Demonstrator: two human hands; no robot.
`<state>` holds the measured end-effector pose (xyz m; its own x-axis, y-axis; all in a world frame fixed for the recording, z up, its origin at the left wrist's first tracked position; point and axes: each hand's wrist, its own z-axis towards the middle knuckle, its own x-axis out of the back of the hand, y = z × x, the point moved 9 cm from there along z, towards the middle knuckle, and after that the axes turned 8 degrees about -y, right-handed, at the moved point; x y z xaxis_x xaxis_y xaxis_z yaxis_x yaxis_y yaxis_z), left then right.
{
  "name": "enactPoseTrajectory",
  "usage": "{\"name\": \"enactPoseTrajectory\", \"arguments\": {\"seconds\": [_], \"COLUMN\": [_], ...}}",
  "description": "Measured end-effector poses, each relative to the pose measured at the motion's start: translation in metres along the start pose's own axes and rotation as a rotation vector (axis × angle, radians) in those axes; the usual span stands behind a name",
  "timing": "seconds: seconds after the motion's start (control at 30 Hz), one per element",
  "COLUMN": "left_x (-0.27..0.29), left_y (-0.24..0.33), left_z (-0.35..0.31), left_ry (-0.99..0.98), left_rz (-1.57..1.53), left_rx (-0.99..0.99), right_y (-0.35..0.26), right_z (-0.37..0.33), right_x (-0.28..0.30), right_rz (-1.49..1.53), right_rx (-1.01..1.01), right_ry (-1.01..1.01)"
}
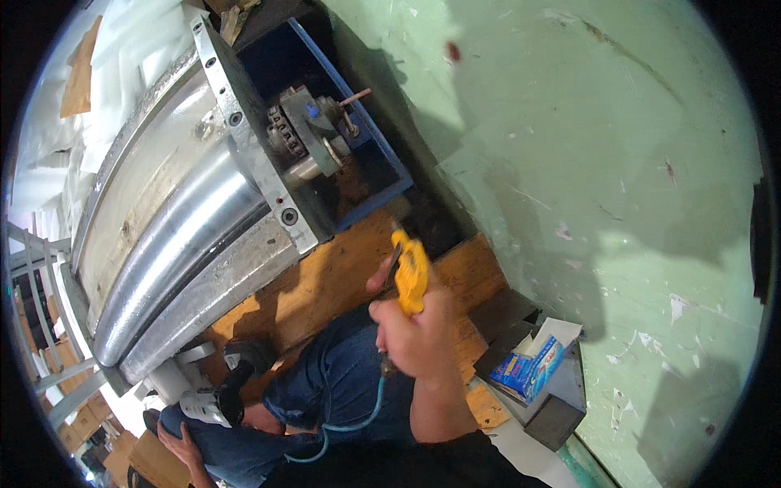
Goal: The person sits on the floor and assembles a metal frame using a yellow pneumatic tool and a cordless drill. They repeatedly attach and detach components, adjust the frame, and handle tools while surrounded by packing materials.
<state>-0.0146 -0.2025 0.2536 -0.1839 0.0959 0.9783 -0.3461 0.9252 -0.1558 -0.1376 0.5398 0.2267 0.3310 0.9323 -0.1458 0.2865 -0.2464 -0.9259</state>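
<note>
My right hand grips a yellow air blow gun, its nozzle pointing up toward the machine. A thin blue hose runs from the gun's handle down across my jeans. Ahead of the nozzle, inside a blue metal guard, are a chain and sprocket and a shaft end. At the lower left my left hand lies with its fingers out on the knee of my jeans, holding nothing.
A shiny metal roller and a bolted steel end plate fill the left. A green wall stands at the right. An opened blue and white carton sits on a grey metal box. Wooden boards lie below the machine.
</note>
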Motion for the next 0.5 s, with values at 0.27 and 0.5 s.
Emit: {"name": "enactPoseTrajectory", "arguments": {"seconds": [0.27,0.5], "left_x": [-0.004,-0.007], "left_y": [-0.007,-0.001], "left_z": [0.001,0.006], "left_ry": [0.032,-0.006], "left_rz": [0.009,0.033], "left_rx": [0.000,0.025], "right_y": [-0.059,-0.044], "right_z": [0.055,0.064], "right_x": [0.022,0.008], "right_rz": [-0.226,-0.264], "right_rx": [-0.086,-0.269], "right_ry": [-0.048,-0.197]}}
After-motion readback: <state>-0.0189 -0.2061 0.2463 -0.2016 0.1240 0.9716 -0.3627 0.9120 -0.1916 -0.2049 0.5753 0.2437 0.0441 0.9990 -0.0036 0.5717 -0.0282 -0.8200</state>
